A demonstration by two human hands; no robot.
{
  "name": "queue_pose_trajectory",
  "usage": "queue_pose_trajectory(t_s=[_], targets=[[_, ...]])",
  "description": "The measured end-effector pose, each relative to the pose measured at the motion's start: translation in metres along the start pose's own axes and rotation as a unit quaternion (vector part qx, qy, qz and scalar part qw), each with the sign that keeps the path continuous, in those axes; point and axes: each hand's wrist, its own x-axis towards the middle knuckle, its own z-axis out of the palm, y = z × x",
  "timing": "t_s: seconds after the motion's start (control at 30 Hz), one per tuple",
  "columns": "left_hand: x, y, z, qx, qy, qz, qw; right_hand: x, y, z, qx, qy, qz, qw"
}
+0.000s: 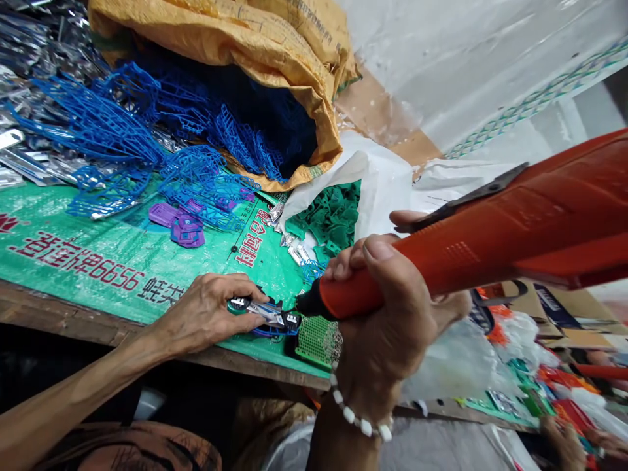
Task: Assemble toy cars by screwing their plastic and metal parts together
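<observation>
My left hand [220, 311] is closed around a small assembled piece [272, 316] with silver, black, blue and green parts, close to the table's front edge. A red electric screwdriver [461, 229] fills my right hand [392, 294], its fingers wrapped round the body. The black nose of the screwdriver points left, close to the right end of the piece; whether it touches cannot be made out. Just below the nose lies a green mesh tray [314, 340] with small metal screws at its right side.
Blue plastic frames [112, 124] spill from a yellow woven sack [275, 59] beside silver strips [39, 46]. Purple parts [181, 226] lie on the green sheet [88, 255]. A white bag [385, 190] holds green parts [328, 212]. Another person's hand [562, 438] shows at lower right.
</observation>
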Motion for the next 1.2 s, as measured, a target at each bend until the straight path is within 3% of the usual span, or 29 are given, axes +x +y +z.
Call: queue_pose_trajectory(t_s=[0.3,0.93,1.2], targets=[[-0.0004,0.0027,-0.0011,0.005,-0.011,-0.004,1.000,-0.0011,0.0034,-0.0022,-0.025,-0.011,-0.013,1.000],[-0.0003,0.0002,-0.0011,0.003,-0.010,0.006,1.000,-0.0046,0.0051,-0.0014,0.024,-0.001,-0.021,1.000],[-0.0008,-0.0024,0.0014,-0.006,0.000,0.009,1.000,-0.0072,0.0009,-0.0007,0.032,-0.015,0.006,0.999]])
